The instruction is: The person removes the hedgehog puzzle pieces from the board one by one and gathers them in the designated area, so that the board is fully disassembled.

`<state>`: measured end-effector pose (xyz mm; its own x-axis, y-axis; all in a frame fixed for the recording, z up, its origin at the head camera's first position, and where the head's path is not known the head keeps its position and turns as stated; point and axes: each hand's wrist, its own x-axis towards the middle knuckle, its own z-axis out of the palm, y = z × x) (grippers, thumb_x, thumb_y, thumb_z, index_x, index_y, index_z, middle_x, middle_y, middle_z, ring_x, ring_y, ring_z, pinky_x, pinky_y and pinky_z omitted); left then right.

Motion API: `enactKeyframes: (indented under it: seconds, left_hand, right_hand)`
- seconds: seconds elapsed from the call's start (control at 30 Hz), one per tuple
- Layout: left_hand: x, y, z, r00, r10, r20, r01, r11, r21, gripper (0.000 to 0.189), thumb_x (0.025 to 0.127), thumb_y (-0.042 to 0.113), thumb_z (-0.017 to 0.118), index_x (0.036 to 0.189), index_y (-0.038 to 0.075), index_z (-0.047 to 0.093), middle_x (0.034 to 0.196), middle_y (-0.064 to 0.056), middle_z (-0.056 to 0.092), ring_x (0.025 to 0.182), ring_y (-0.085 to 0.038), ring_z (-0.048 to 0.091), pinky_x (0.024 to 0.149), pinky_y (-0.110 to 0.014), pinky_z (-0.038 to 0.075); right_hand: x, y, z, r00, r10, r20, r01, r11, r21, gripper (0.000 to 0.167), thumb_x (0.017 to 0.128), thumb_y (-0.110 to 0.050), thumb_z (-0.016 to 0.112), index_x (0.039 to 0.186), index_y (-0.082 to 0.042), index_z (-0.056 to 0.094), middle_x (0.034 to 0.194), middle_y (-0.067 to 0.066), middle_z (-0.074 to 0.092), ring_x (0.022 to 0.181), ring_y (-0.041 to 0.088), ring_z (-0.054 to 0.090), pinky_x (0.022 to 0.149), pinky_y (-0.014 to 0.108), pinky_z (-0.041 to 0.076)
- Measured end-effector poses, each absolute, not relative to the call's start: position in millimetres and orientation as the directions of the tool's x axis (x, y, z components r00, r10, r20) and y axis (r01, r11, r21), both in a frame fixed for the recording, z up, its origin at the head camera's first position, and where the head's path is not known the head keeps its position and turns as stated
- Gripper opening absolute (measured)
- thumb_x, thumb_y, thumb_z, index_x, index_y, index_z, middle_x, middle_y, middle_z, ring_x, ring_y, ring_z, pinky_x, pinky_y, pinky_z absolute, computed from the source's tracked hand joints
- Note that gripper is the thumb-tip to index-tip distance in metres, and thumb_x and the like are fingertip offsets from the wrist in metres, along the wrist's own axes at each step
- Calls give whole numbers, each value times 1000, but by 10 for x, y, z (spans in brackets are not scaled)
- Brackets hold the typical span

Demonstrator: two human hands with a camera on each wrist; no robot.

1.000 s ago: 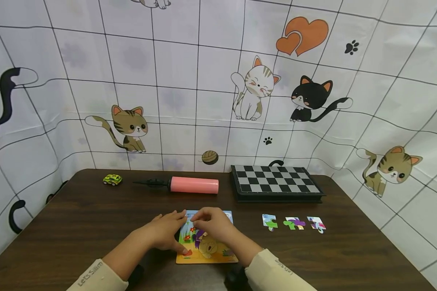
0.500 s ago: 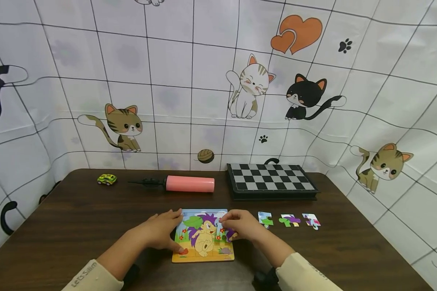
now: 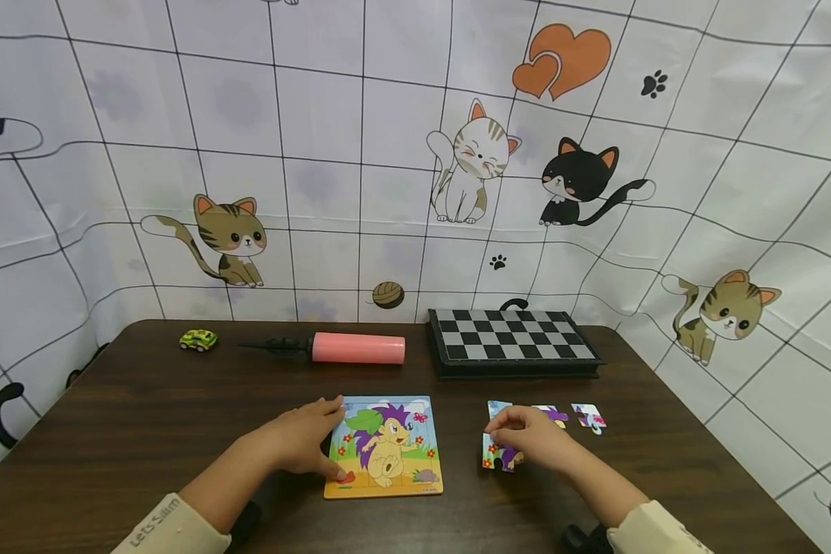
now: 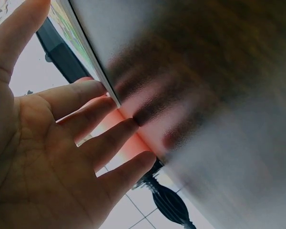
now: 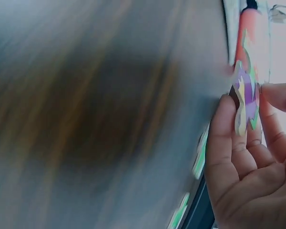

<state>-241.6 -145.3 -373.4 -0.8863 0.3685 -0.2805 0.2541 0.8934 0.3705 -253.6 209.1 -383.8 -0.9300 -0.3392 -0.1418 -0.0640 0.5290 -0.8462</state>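
A square puzzle board (image 3: 388, 454) with a purple-haired hedgehog picture lies on the table. My left hand (image 3: 298, 438) touches its left side, thumb at the lower left corner and fingertips near the upper left; in the left wrist view the fingers of this hand (image 4: 62, 148) look extended along the board's edge (image 4: 93, 62). Right of the board, my right hand (image 3: 533, 438) pinches a jigsaw piece (image 3: 500, 455) between thumb and fingers. The right wrist view shows that piece (image 5: 247, 98) on edge, just off the table.
Loose jigsaw pieces lie to the right: one (image 3: 496, 408) partly behind my right hand, another (image 3: 554, 415), and a third (image 3: 589, 418). Behind stand a folding chessboard (image 3: 515, 338), a pink hand pump (image 3: 358, 348) and a yellow-green toy car (image 3: 198, 340).
My right hand has moved from over the board to its right, carrying the piece it pinches. The hedgehog picture is now uncovered. My left hand has stayed on the board's left side.
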Motion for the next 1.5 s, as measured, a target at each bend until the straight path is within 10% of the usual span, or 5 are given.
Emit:
enactKeyframes:
  seconds: [1.1, 1.5]
  left_hand:
    - [-2430, -1481, -3738, -888, 356, -291, 237, 897, 373, 94, 75, 46, 84, 148, 1, 45, 158, -17, 32, 146, -42, 24, 113, -63, 24]
    - [-2426, -1460, -3735, -886, 365, -287, 246, 893, 378, 94, 75, 46, 84, 148, 1, 44, 158, -17, 32, 146, -42, 24, 112, -65, 23]
  right_hand:
    - [-2578, 1973, -3819, -965, -262, -17, -180, 707, -684, 17, 96, -23, 65, 100, -8, 73, 88, -1, 70, 75, 15, 57, 65, 32, 48]
    - [-2663, 1321, -3822, -910, -414, -9, -324, 726, -607, 17, 90, -22, 74, 106, -17, 74, 112, 1, 63, 106, 24, 55, 94, 50, 48]
